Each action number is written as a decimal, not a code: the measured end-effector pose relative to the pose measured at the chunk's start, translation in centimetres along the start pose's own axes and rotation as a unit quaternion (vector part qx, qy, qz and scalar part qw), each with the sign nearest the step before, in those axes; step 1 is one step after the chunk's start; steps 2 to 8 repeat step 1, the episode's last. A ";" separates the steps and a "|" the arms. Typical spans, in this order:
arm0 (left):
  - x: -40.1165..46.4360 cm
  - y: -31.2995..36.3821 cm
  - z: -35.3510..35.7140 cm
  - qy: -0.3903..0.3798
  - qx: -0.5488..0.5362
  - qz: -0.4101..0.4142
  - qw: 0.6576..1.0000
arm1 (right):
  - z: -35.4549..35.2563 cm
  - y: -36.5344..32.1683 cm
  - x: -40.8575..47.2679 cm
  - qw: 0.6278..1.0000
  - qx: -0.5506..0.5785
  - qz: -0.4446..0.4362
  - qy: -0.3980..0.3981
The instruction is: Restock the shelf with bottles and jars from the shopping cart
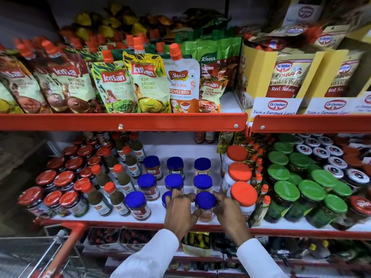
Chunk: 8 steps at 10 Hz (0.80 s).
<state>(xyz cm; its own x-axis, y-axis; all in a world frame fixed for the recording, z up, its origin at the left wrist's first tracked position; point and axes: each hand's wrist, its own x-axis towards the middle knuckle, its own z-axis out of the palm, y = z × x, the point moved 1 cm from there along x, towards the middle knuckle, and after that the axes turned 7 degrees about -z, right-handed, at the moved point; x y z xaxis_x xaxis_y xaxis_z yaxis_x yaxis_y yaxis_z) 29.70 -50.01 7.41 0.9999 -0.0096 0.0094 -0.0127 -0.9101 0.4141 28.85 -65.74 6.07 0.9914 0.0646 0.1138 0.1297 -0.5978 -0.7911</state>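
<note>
A blue-lidded jar point(205, 206) is stood at the front of the white middle shelf point(156, 214), clasped between the left hand point(180, 210) and right hand point(227, 212). A second blue-lidded jar point(167, 197) is touched by the left fingers point(175, 194). Orange-lidded jars point(244, 194) are noted just beside.

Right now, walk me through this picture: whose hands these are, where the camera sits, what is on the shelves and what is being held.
There is no machine here. A person in white sleeves wears one camera on the head, looking forward and down, so you see their own two hands.

The left hand rests on a blue-lid jar that it mostly hides. The right hand is at the side of the front jar, with the left thumb at its other side. Both jars stand on the white shelf in rows of similar jars.

To the left are red-lid jars and orange-cap bottles; to the right, orange-lid jars and green-lid jars. The shelf above holds pouches. The cart is at the lower left.
</note>
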 end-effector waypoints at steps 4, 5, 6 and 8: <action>-0.5 0.2 -1.7 0.024 0.003 0.000 1.000 | -1.3 0.1 -0.9 0.999 0.009 0.026 0.041; -0.5 0.2 -1.7 0.024 0.003 0.000 1.000 | -1.3 0.1 -0.9 0.999 0.009 0.026 0.041; -0.5 0.2 -1.7 0.024 0.003 0.000 1.000 | -1.3 0.1 -0.9 0.999 0.009 0.026 0.041; -0.5 0.2 -1.7 0.024 0.003 0.000 1.000 | -1.3 0.1 -0.9 0.999 0.009 0.026 0.041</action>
